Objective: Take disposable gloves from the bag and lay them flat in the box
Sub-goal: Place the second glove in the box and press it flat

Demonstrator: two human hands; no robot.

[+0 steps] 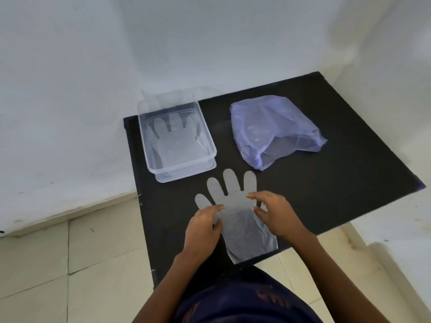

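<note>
Head view. We find a black table [326, 183] set against a white wall [93, 66], with pale floor tiles [70, 264] below it.

On the table's near edge lies a clear disposable glove [235, 206], spread flat with its fingers pointing away from the person and its cuff reaching the table's front edge. Both hands are on it. The left hand [203, 226] rests on the glove's left side near the thumb, its fingers bent at the glove's edge; we cannot tell whether they pinch the film or merely press it down. The right hand [274, 213] sits at the glove's right side, its fingers spread and lightly curved with the fingertips on the film; we cannot tell whether it grips the film.

At the table's far left corner stands a clear plastic box [149, 145], upright and open-topped. We note a second glove [177, 141] lying flat on its floor, fingers pointing away. Behind the box, something clear leans at the wall; we cannot identify it.

To the right of the box, apart from it, lies a crumpled purple bag [272, 127], its mouth open toward the near right. Its contents are not discernible.

At the bottom of the frame we see the person's dark garment [245, 299] with faint orange lettering.
</note>
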